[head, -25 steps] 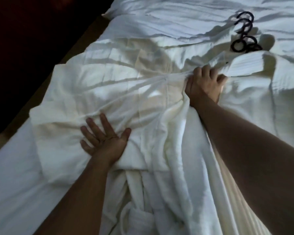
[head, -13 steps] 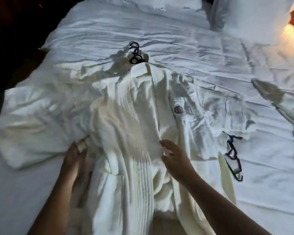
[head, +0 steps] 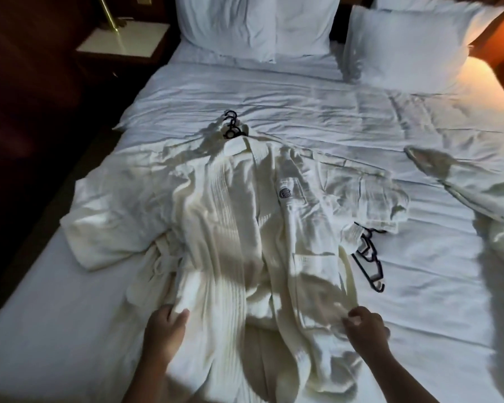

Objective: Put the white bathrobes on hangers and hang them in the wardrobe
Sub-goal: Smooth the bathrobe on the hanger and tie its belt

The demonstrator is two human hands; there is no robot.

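Observation:
A white bathrobe with a dark round logo lies spread face up on the bed, collar away from me. Black hanger hooks stick out above its collar. My left hand grips the robe's left front panel near the hem. My right hand pinches the right front panel. A second black hanger lies loose on the sheet beside the robe's right sleeve. Another white bathrobe is crumpled at the right edge of the bed.
Two white pillows stand at the head of the bed. A nightstand with a lamp pole sits at the far left. The floor on the left is dark. Orange light glows at the far right.
The view has pulled back from the robe to show the whole bed. Both hands slid down the robe towards its hem and now hold its two front panels.

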